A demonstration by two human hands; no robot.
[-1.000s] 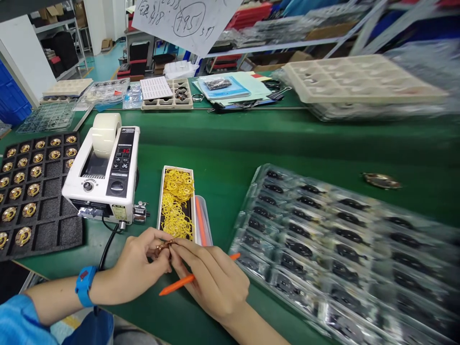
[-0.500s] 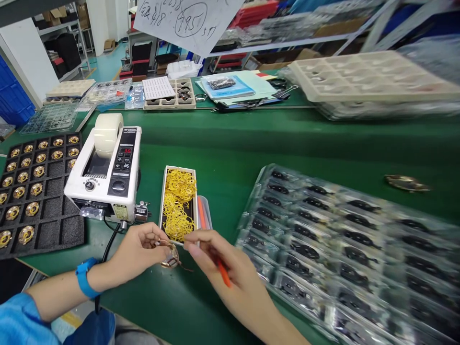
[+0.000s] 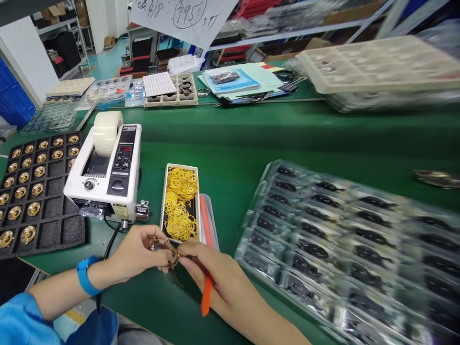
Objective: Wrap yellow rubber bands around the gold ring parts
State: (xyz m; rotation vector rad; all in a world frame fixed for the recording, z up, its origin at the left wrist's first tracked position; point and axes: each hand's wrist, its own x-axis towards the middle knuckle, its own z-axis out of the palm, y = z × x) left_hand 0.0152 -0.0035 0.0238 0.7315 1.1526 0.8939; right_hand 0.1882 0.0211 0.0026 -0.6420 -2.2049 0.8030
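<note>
My left hand (image 3: 143, 254) is closed on a small round gold-and-dark metal part (image 3: 174, 258), pinched between thumb and fingers. A thin reddish wire (image 3: 178, 279) trails down from this part. My right hand (image 3: 215, 273) is closed around a flat orange tool (image 3: 206, 296), whose tail end sticks out below the fingers. Its thumb and forefinger meet at the right edge of the round part; the tool's front end is hidden there. Just beyond both hands lies a white box (image 3: 197, 191) holding many yellow ring-shaped pieces (image 3: 179, 206).
A white tape dispenser (image 3: 122, 189) stands left, beside a black foam tray (image 3: 74, 232) of gold round parts. Another orange stick (image 3: 206, 218) lies by the box. Clear trays (image 3: 264, 282) with black parts fill the right. A shiny oval piece (image 3: 436, 179) lies far right.
My right hand has moved left, and its fingertips now meet the round part. The orange tool has swung more upright and shows more of its length. The view has shifted slightly.
</note>
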